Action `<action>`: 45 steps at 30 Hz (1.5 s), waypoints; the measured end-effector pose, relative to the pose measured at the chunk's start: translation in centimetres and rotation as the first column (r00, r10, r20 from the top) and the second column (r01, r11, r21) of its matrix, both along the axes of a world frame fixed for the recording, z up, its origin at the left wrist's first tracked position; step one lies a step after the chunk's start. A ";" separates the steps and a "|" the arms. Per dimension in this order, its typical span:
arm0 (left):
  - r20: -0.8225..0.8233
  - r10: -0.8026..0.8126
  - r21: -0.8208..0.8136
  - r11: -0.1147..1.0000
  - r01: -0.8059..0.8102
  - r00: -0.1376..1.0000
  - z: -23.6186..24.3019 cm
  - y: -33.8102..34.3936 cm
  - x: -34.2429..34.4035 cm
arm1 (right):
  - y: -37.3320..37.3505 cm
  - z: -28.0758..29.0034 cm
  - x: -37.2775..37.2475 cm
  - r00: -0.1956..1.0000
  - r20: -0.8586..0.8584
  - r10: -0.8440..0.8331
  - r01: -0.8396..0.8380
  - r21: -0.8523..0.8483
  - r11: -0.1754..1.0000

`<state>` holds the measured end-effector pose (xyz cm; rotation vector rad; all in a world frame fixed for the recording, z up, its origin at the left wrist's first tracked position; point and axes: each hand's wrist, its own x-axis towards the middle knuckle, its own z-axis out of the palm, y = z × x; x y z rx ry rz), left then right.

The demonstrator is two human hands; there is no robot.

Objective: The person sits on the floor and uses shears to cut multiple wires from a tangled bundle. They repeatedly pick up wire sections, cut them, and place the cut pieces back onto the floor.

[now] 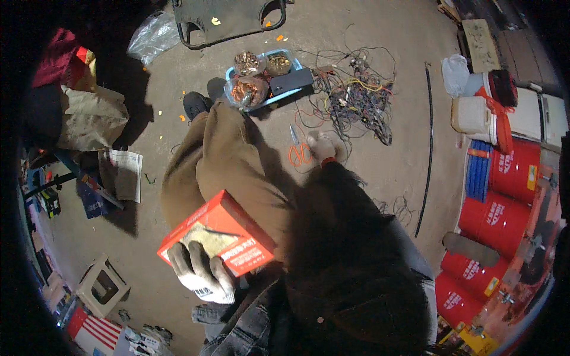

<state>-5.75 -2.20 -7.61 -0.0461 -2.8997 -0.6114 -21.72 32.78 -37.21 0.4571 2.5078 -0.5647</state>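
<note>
My gloved left hand (202, 270) is closed on a red cardboard box (249, 255) with a pale picture on its face, held tilted over my brown trousers (222, 148). My gloved right hand (325, 146) reaches down just right of orange-handled scissors (293, 136) on the floor, its fingers curled; whether they touch or grip anything is unclear. Beyond it lies a large tangle of wires (362, 101). A blue tray (273, 99) near my shoes (195, 104) holds bags or tubs of metal scrap (246, 92) and a dark flat object (291, 82).
Red drums (493, 216), white containers (475, 118) and a blue coil (478, 166) line the right. A long black rod (427, 148) lies before them. Sacks (89, 118), papers (122, 175) and a beige casing (113, 273) are at left. A folding frame (231, 24) stands at the top.
</note>
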 end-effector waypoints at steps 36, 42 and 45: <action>-0.146 0.032 0.009 0.999 -0.031 0.989 1.3 0.9 0.3 | 22.0 26.8 6.2 0.133 -0.808 -0.574 0.654 -0.363 0.663; -0.201 0.071 0.058 0.997 -0.060 0.977 0.0 0.2 2.1 | 22.1 47.9 8.5 -0.228 -0.940 -0.254 0.187 -0.298 0.936; -0.249 0.128 0.179 0.980 -0.084 0.960 -1.4 -0.3 3.4 | 18.0 51.3 9.2 -0.359 -0.811 -0.462 0.099 -0.526 0.845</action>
